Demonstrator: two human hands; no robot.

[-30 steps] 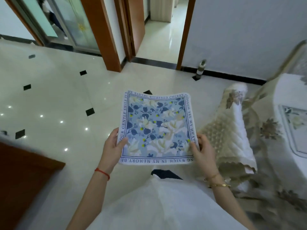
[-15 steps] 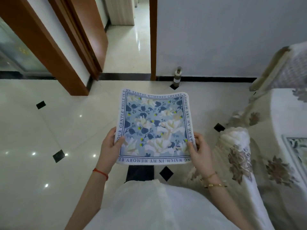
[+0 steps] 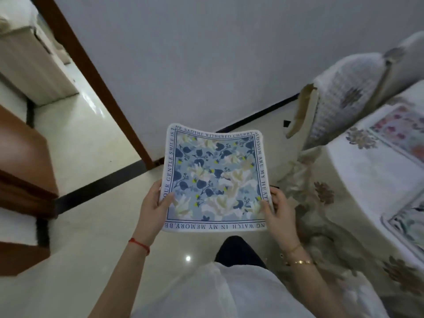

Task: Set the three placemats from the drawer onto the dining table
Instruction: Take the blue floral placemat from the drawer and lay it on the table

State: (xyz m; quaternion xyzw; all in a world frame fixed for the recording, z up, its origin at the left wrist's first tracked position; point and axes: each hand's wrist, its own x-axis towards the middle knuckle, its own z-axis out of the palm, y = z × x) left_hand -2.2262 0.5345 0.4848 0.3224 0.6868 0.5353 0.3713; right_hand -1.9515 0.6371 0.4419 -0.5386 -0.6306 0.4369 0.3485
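A square blue floral placemat [image 3: 215, 177] with a lettered white border is held flat in front of me, above the floor. My left hand [image 3: 153, 203] pinches its left edge, thumb on top. My right hand [image 3: 278, 208] pinches its right edge the same way. To the right stands the dining table [image 3: 358, 180] under a cream flowered cloth. Two placemats lie on it: a pinkish one [image 3: 403, 131] further back and a bluish one [image 3: 410, 222] at the frame's right edge.
A chair with a quilted cover [image 3: 344, 97] stands against the table's far side. A grey wall [image 3: 206, 53] is ahead, with a brown door frame [image 3: 91, 79] to the left. Brown wooden furniture [image 3: 25, 180] sits at the left edge. Glossy tiled floor lies below.
The view has swung right: the doorway slid left and the table with its two placemats came further into view. Both hands keep the same hold on the blue placemat.
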